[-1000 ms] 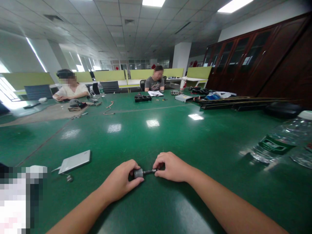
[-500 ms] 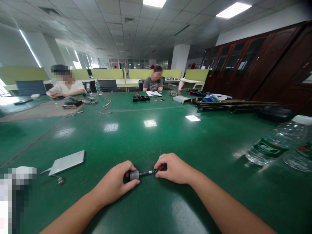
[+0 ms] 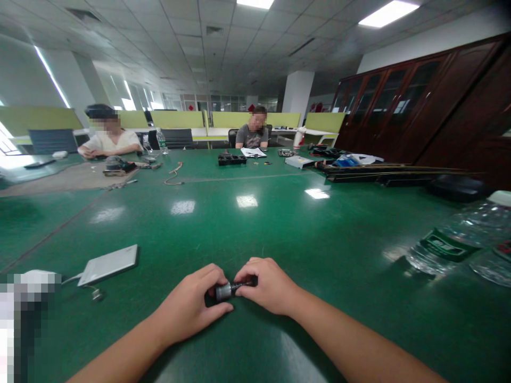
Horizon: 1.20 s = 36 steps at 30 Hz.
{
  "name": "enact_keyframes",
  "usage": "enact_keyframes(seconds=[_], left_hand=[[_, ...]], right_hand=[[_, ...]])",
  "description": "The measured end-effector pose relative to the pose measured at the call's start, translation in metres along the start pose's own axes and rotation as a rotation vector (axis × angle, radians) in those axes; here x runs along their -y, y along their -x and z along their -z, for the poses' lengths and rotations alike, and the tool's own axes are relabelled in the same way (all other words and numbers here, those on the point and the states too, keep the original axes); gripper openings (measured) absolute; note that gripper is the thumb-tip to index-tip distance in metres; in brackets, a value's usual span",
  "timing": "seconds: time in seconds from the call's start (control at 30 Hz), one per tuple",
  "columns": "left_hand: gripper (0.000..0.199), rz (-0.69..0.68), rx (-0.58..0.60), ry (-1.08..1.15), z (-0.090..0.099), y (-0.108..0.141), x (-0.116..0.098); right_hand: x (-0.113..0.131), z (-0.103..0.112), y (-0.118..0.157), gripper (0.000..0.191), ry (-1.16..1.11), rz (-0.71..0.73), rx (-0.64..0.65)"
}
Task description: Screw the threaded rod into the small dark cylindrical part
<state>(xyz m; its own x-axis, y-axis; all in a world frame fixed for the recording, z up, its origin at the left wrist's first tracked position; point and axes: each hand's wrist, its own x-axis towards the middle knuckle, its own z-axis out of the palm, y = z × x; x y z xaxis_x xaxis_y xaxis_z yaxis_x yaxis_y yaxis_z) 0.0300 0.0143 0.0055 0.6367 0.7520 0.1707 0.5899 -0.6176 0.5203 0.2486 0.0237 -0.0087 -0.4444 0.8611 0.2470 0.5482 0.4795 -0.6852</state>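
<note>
Across most of the lower view spreads a glossy green table [image 3: 319,229], with a dark wooden cabinet [image 3: 415,96] along the right wall. At its far side sit a person in a white top [image 3: 109,142] and another in a grey shirt [image 3: 251,137]. Well to the right stands a clear water bottle [image 3: 447,247].

Near the middle, the left hand [image 3: 199,298] curls around a metal cylinder [image 3: 223,291], forefinger on the far side and thumb along the near side. Facing it, the right hand [image 3: 263,284] pinches thumb and forefinger at a spring-like coil [image 3: 236,286] beside the cylinder; its fingertips hide exactly what they grip. A pale flat case [image 3: 109,266] lies on the table, well left of both.

Holding this piece well would seem to mean bracing the cylinder firmly in the left hand while keeping the coil straight on the same line, with light, even pressure so that it neither bends nor pops free. The long axis runs crosswise, broad end left, slender end pointing right and slightly away from the wearer. Whether it touches the tabletop cannot be told.
</note>
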Motion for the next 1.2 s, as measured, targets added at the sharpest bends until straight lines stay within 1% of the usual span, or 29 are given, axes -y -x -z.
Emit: enact_keyframes(seconds=[0.13,0.23,0.43,0.77,1.2], left_hand=[[0.012,-0.002,-0.018,-0.015,0.0001,-0.0006,0.0005],[0.013,0.011,-0.018,-0.018,-0.0007,0.0001,0.0018],[0.015,0.038,-0.01,-0.033,-0.0025,0.0013,-0.0002],[0.015,0.058,-0.011,-0.025,-0.0035,-0.0014,0.0012],[0.016,0.065,0.001,-0.029,-0.0027,-0.0015,0.0021]], right_hand=[[-0.0011,0.0035,0.0026,0.016,0.024,0.059,0.029],[-0.0006,0.0047,0.0052,0.021,0.062,0.103,0.061],[0.0007,0.0043,0.0067,0.019,0.103,0.126,0.069],[0.0021,0.0032,0.007,0.013,0.088,0.102,0.051],[0.001,0.0036,0.007,0.013,0.072,0.089,0.065]])
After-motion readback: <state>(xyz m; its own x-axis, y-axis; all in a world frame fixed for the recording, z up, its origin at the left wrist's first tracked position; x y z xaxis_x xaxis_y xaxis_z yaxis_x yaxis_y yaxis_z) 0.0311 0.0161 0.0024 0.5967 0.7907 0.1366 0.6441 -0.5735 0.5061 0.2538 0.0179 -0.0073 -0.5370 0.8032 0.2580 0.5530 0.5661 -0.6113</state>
